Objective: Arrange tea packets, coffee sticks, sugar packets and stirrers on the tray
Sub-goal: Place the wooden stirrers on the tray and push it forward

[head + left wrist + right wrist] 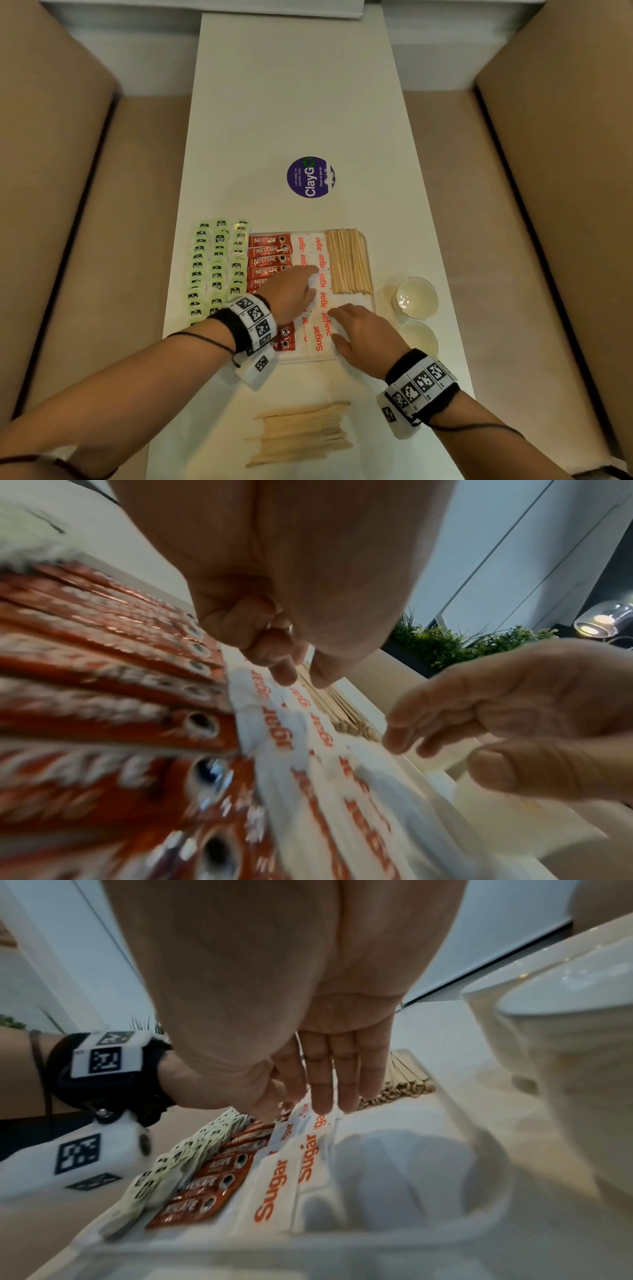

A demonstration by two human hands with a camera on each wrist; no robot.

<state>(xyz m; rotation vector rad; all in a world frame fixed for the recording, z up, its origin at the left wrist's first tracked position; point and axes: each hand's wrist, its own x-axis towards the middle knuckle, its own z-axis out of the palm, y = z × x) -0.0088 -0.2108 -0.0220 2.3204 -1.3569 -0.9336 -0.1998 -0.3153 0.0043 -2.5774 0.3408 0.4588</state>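
Both hands over sugar packets [321, 270] on tray [370, 301]: left hand [291, 291] fingers pinched, hold unclear; right hand [363, 329] flat.

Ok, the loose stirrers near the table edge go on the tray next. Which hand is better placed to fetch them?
Probably right. The right hand lies open, nearer the loose stirrers and on the tray's stirrer side; the left hand reaches farther in, fingers curled over the sugar packets.
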